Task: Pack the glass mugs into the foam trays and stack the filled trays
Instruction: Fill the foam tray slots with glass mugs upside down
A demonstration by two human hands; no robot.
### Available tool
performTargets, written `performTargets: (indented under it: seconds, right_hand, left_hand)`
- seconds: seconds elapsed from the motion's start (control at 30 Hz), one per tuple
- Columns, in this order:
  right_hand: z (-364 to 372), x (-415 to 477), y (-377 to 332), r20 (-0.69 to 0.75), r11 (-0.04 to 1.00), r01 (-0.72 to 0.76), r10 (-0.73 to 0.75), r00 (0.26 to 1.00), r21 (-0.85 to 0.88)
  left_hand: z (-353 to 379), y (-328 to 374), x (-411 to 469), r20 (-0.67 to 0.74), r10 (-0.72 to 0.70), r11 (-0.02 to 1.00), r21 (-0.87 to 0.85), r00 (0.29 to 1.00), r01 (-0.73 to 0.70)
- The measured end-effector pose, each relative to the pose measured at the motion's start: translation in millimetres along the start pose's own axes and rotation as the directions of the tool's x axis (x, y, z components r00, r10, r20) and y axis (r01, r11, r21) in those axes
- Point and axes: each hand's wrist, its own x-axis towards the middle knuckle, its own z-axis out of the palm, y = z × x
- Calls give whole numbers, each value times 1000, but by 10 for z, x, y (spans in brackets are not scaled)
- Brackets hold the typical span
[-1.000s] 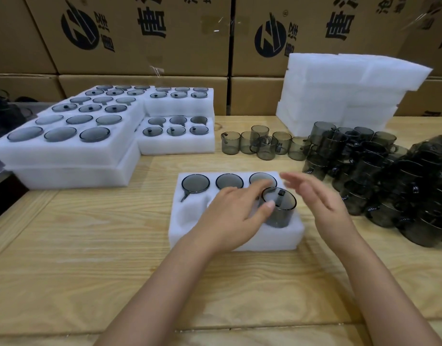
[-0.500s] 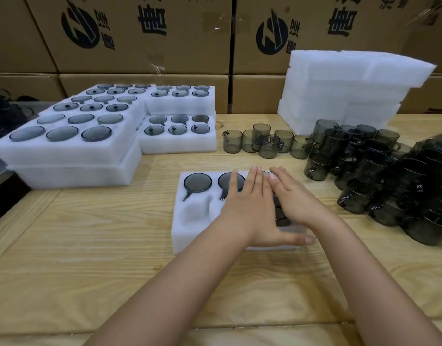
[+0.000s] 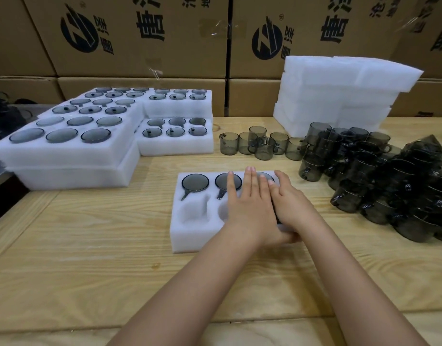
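Observation:
A white foam tray lies on the wooden table in front of me. Smoky glass mugs sit in its back row; two front pockets on the left are bare foam. My left hand lies flat with straight fingers over the tray's right half. My right hand lies flat beside it, pressing down on a mug in the front right pocket, which is almost hidden beneath both hands. Loose mugs stand behind the tray, and a big heap of mugs is at the right.
Filled foam trays are stacked at the back left, with two more filled stacks next to them. A pile of bare foam trays stands at the back right. Cardboard boxes wall off the far side of the table.
One second ago the mug stood high in the front right pocket with my hands around it. Both hands have since come down flat on it, and the mug has sunk into the foam.

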Motion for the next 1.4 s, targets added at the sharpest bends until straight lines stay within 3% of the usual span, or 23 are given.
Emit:
performTargets:
  seconds: [0.17, 0.27, 0.37, 0.47, 0.57, 0.63, 0.7, 0.73, 0.77, 0.87, 0.93, 1.0, 1.13, 1.23, 1.33, 1.4]
  right_hand:
    - [58, -61, 27, -216, 999, -22, 28, 976, 32]
    - [35, -66, -9, -312, 997, 67, -50, 949, 44]
    - [-140, -26, 28, -540, 976, 183, -220, 812, -121]
    - [-427, 77, 181, -663, 964, 113, -249, 706, -242]
    - [-669, 162, 400, -655, 952, -88, -134, 744, -294]
    - [-781, 204, 504, -624, 938, -164, -68, 778, -307]
    - [-863, 241, 548, -602, 931, -210, -13, 798, -298]
    - [-884, 256, 557, -591, 929, -221, 3, 807, -297]
    - [-894, 275, 564, -579, 927, -223, 8, 815, -301]
    - [-909, 331, 571, -546, 922, -218, 9, 838, -319]
    - [-900, 348, 571, -535, 920, -212, 2, 845, -331]
    - [-878, 351, 569, -547, 924, -197, -16, 837, -329]
    - [-805, 276, 498, -604, 961, -122, -56, 795, -250]
    - [-726, 138, 321, -655, 973, 94, -212, 725, -211]
    - [-570, -49, 4, -658, 908, 363, -407, 634, -211]
    - [-400, -193, -196, -625, 861, 483, -467, 625, -161]
  left_hand:
    - [73, -75, 76, -10, 24, 992, -120, 1000, -25]
    - [108, -138, 137, -51, 52, 989, -139, 997, -59]
    - [130, -159, 87, -189, 63, 987, -131, 980, -89]
    - [92, -284, -59, -452, 98, 989, -57, 887, -138]
    - [9, -688, -145, -675, -117, 939, -314, 729, -140]
    - [15, -1051, -169, -652, -372, 781, -605, 661, -157]
    - [82, -1347, -200, -453, -564, 395, -882, 690, -257]
    - [146, -1440, -205, -337, -606, 184, -941, 720, -285]
    - [225, -1499, -205, -246, -617, 36, -958, 747, -285]
    - [446, -1539, -178, -123, -512, -140, -964, 850, -224]
    - [533, -1540, -152, -117, -403, -158, -968, 908, -194]
    - [564, -1531, -122, -149, -347, -75, -980, 926, -186]
    - [609, -1511, -77, -153, -366, -61, -980, 918, -187]
    - [607, -1471, -57, -161, -393, -80, -975, 905, -208]
    - [605, -1406, -55, -168, -399, -63, -976, 901, -210]
    - [579, -1373, -83, -166, -405, -42, -979, 899, -200]
